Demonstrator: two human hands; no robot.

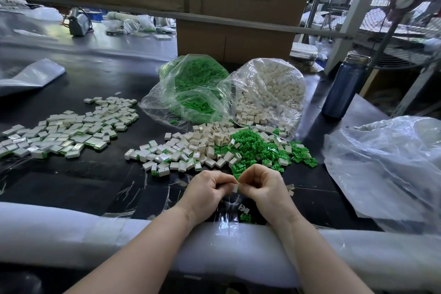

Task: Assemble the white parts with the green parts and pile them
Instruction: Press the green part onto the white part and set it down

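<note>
Small white rectangular plastic parts (200, 143) lie heaped beside loose green plastic clips (257, 148); assembled white-and-green pieces (69, 131) spread far left.

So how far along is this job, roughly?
Done: a spread of assembled pieces lies at left. In hand: both hands, left hand and right hand, pinch a white part between their fingers. Left: loose white parts and green parts, plus a green bag and a white bag, both well filled. Plenty remains.
</note>
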